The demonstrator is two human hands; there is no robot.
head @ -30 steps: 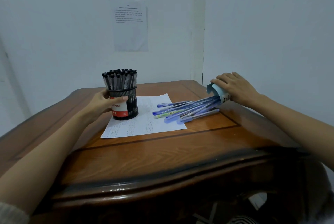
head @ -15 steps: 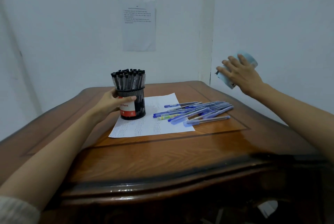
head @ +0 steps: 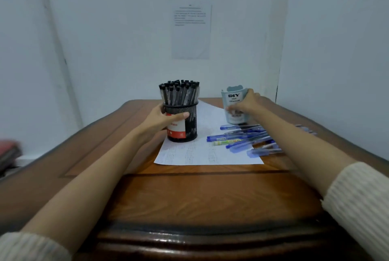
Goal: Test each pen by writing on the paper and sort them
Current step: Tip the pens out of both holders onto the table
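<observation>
A pale wall corner fills the upper half of the view, with a printed notice (head: 191,31) fixed to it, its text too small to read. Below it a dark, glossy wooden table (head: 189,197) stretches toward the viewer. Two bare forearms in cream ribbed sleeves (head: 357,197) reach forward across it. A white sheet of paper (head: 202,153), faintly marked with rows of writing, lies flat at the middle of the table. On the paper's left part stands a black mesh pen holder (head: 190,128) with a red and white label, packed with upright black-capped pens (head: 179,92). The left hand (head: 162,119) grips this holder from the left, thumb curled across its front. To the right, at the paper's far corner, a light blue cup marked "DIY Desk Organizer" (head: 232,97) stands upright. The right hand (head: 246,102) is wrapped round its right side; the fingers are blurred, so the exact hold is unclear. In front of the cup a loose spread of blue pens (head: 242,136) lies across the paper's right edge and the table, with one green pen (head: 226,142) among them.
</observation>
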